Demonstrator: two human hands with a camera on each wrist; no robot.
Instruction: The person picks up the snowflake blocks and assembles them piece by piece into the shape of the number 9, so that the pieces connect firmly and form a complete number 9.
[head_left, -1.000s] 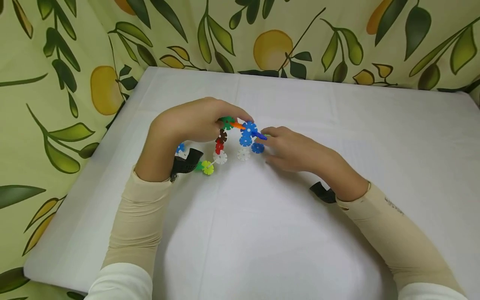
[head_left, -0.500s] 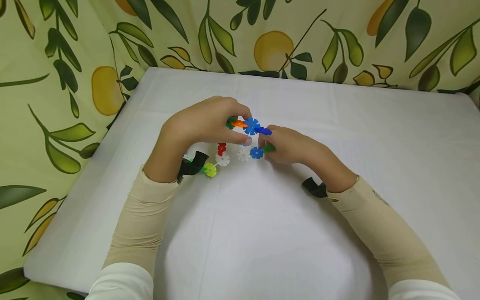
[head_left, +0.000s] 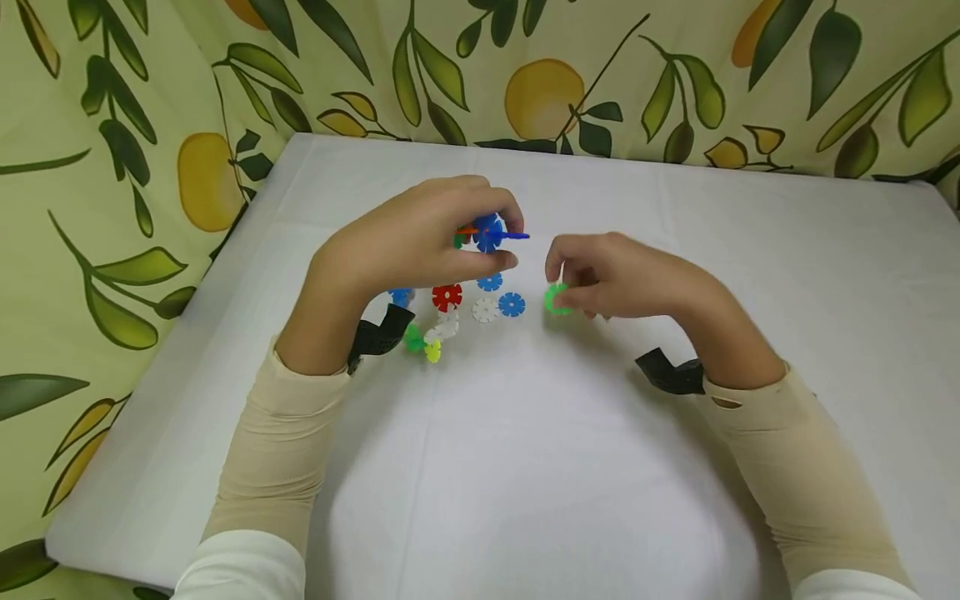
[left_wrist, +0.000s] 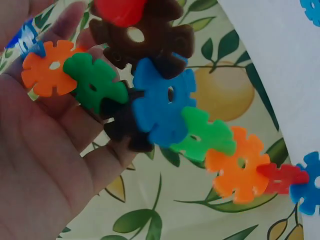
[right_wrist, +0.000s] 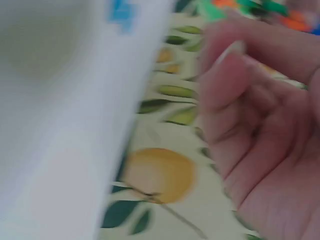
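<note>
My left hand [head_left: 420, 237] holds a chain of interlocking snowflake discs, its thumb and index finger curved about a blue disc [head_left: 487, 233] in the head view. A dark blue disc [head_left: 514, 236] sticks out edge-on to the right of that one. In the left wrist view, orange [left_wrist: 45, 75], green [left_wrist: 92, 87], dark and brown discs lie across the fingers, and a branch runs on through a blue disc [left_wrist: 165, 100] to the lower right. Apart to the right, my right hand [head_left: 630, 275] pinches a single light green disc [head_left: 552, 298] between thumb and fingers.
Loose on the white table [head_left: 525, 467], between the hands, lie a white disc [head_left: 485, 311] and two blue discs, one nearer [head_left: 512, 305] and one behind [head_left: 490, 282]. Red [head_left: 447, 297] and yellow [head_left: 432, 351] discs of the chain hang below the left hand. A patterned curtain [head_left: 420, 50] stands behind.
My right hand took hold of the light green disc near the loose blue ones and moved right with it. My left hand shifted slightly right and farther away, turning the chain.
</note>
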